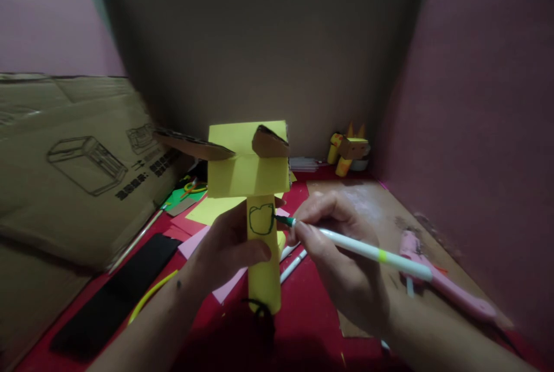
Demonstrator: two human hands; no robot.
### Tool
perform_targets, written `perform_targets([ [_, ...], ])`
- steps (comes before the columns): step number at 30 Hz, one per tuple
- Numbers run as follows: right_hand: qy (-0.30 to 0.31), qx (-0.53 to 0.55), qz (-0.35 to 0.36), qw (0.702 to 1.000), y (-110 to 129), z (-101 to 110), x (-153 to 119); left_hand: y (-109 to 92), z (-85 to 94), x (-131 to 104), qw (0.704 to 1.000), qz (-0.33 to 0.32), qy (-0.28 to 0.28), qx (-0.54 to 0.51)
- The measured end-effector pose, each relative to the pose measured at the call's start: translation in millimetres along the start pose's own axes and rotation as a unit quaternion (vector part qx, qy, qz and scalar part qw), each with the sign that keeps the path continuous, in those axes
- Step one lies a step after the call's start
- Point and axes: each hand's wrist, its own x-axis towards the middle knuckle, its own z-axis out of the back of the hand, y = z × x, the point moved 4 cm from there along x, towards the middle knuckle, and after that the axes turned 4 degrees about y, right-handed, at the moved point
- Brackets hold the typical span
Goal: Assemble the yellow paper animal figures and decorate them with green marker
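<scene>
A yellow paper figure [263,274] has a tube body, a boxy yellow head [246,177] and two brown cardboard ears. My left hand [231,254] is wrapped round the tube from the left, its thumb across the front. In my right hand [337,251] is a white marker [363,247] with a green tip end, pinched between thumb and fingers. The tip touches or nearly touches the tube's right edge, beside a dark rounded outline drawn below the head. A black curled piece [259,307] shows at the tube's bottom.
A large cardboard box [78,187] stands at left, near a black flat object [116,297]. Coloured paper lies behind my left hand. At right, a pink glue gun [450,285] rests on a cardboard sheet [372,205]. Small yellow figures [345,165] stand at the back.
</scene>
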Motion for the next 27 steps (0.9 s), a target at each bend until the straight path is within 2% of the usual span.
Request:
perform_targets([
  [6, -0.005, -0.010, -0.003, 1.000, 0.3, 1.0, -0.9, -0.9, 0.6, -0.7, 1.000, 0.008, -0.020, 0.019],
  [11, -0.007, -0.022, -0.010, 1.000, -1.5, 1.4, -0.9, -3.3, -1.7, -0.5, 1.000, -0.003, -0.013, 0.020],
  [27, 0.001, -0.002, 0.003, 1.000, 1.6, -0.2, 1.6, -1.9, 1.0, -3.4, 0.999, 0.020, -0.025, 0.022],
])
